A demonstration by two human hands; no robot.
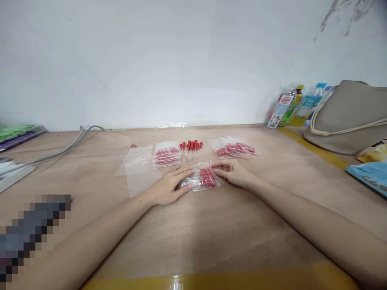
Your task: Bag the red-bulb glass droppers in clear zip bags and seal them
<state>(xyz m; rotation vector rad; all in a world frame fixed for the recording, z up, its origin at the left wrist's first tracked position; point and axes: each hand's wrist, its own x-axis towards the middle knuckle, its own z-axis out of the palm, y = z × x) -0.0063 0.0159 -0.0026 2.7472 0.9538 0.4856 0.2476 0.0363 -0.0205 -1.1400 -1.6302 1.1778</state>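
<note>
A clear zip-lock bag point(208, 177) lies flat on the table, with several red-headed, thin-stemmed pieces inside. My left hand point(171, 185) rests on its left end, fingers stretched out and thumb apart along the near side. At the right end, my right hand point(231, 172) pinches the bag's edge by the red seal line between thumb and fingers. Just beyond the bag, loose red-headed pieces point(192, 146) with thin, clear-looking stems lie side by side; their exact kind is hard to tell. Flat bags with nothing visible inside point(140, 173) lie left of my left hand.
Filled bags lie in a left stack point(166, 159) and a right pile point(238, 149). A grey cable point(66, 147) crosses the left side. Bottles point(308, 106), a carton point(279, 110) and a grey bag point(350, 114) stand at the back right. Yellow tape point(314, 147) marks the table.
</note>
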